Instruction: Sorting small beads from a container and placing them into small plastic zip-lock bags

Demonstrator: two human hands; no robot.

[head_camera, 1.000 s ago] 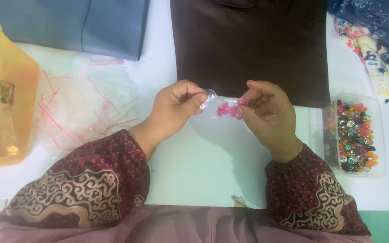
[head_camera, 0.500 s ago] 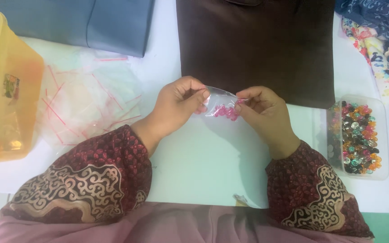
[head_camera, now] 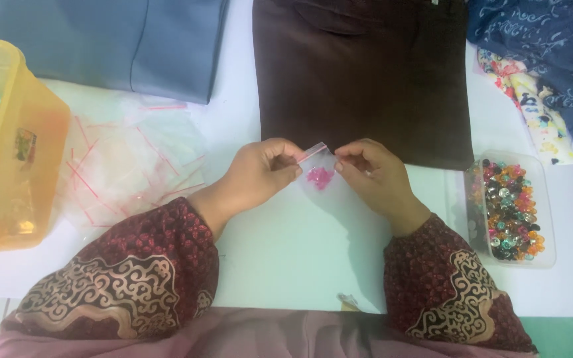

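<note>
Between my hands hangs a small clear zip bag (head_camera: pixel 319 166) with a red strip at its top and a few pink beads inside. My left hand (head_camera: pixel 260 174) pinches its left top corner with thumb and fingers. My right hand (head_camera: pixel 369 174) pinches the right top edge. The bag sits just above the white table (head_camera: pixel 286 252), in front of a folded brown cloth (head_camera: pixel 363 73). Both my arms wear dark red sleeves with a pale swirl pattern.
A pile of empty clear zip bags (head_camera: pixel 127 159) lies at the left beside a yellow plastic box (head_camera: pixel 11 146). A clear tray of mixed coloured beads (head_camera: pixel 510 207) stands at the right. Folded grey-blue cloth (head_camera: pixel 121 43) and patterned blue fabric (head_camera: pixel 552 53) lie at the back.
The small bag has been pulled straighter between my hands, its red strip now level. The pink beads have settled lower in the bag. Both hands stayed in about the same place.
</note>
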